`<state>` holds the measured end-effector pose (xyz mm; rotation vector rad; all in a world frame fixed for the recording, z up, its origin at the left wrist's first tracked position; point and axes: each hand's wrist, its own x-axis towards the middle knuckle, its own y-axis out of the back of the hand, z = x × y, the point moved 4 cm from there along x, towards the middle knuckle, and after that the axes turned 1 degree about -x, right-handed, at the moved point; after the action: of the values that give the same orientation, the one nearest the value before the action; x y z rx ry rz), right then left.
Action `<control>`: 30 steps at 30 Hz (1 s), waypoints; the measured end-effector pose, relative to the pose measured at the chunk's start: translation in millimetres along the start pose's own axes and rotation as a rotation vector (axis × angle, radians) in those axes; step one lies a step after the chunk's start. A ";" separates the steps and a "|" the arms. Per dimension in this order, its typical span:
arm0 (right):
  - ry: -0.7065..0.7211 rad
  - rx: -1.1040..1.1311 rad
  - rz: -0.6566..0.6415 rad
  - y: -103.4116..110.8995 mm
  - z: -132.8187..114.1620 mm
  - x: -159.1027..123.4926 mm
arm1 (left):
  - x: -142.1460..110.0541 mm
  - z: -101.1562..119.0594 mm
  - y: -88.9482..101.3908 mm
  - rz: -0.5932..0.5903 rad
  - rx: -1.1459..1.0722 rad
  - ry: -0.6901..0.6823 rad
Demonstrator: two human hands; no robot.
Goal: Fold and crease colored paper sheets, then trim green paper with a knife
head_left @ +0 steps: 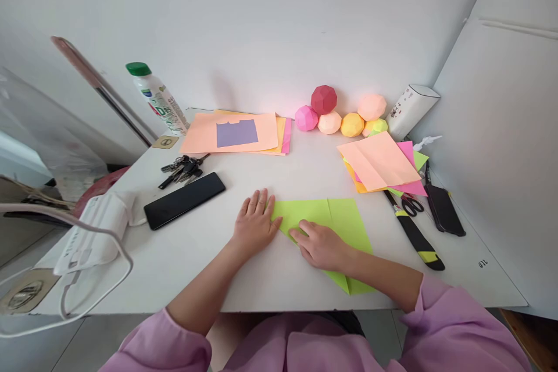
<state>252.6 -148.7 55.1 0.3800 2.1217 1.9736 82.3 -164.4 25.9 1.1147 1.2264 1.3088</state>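
Note:
A lime-green sheet of paper lies on the table in front of me, partly folded, with a crease near its top and a slanted edge at lower left. My left hand rests flat at the sheet's left corner, fingers stretched out and the thumb by the paper. Upon the slanted fold sits my right hand, its fingers curled and pressed down on the green paper. The right hand and forearm cover part of the sheet.
Beyond the sheet are a black phone, keys, flat coloured sheets and faceted paper balls. At right, a paper stack lies by scissors and a black-and-yellow cutter. A white power strip with cable stands left.

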 end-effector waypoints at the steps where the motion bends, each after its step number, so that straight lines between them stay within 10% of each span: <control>1: 0.010 -0.013 -0.033 1.0 0.0 2.2 | 1.9 -3.9 0.6 -0.011 -0.005 0.024; 14: -0.086 -0.015 -0.438 26.2 3.1 60.3 | 15.1 -40.3 13.0 -0.072 -0.045 0.236; 30: -0.059 -0.088 -0.412 20.2 -0.5 69.2 | 18.2 -43.5 8.5 -0.065 -0.016 0.269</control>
<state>187.9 -124.8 76.4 -0.0172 1.8835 1.7826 36.8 -150.3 31.5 0.8998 1.4331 1.4497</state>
